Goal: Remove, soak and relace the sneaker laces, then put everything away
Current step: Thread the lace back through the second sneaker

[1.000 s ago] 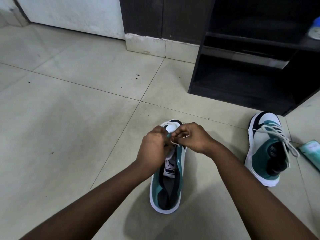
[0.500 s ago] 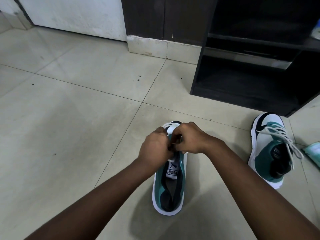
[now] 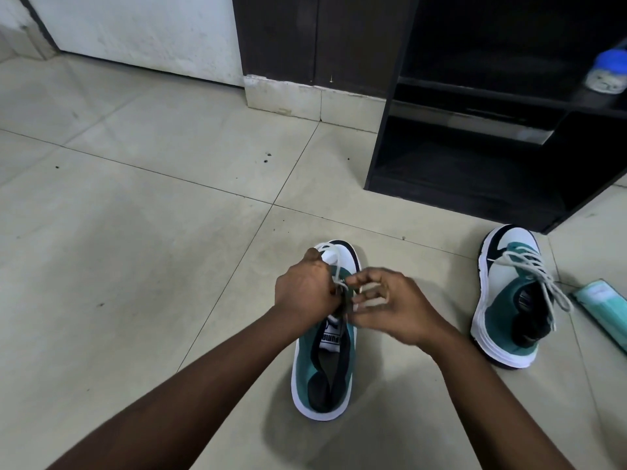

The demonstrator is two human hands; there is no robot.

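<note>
Both hands work over the near sneaker (image 3: pixel 324 364), which sits on the floor tiles (image 3: pixel 135 266) toe pointing away, its tongue bare from the logo tab back to the heel opening. Change since half a second ago: the right hand (image 3: pixel 390 305) has pulled off toward the right and its fingers have spread, where before both fists were bunched together over the eyelets. The left hand (image 3: pixel 307 290) keeps its grip clamped on the white lace (image 3: pixel 334 262), which loops over the toe cap and runs down to the forward eyelets. The right hand's grip looks like a thumb-and-forefinger pinch on the lace end, other fingers apart; motion blur makes this uncertain. Reading: one lace end has probably just gone through an eyelet and is being drawn out, so relacing of this shoe is at its first rows. The second sneaker (image 3: pixel 509 300) stands to the right, already laced, beside the dark shelf unit (image 3: pixel 475 184).
</note>
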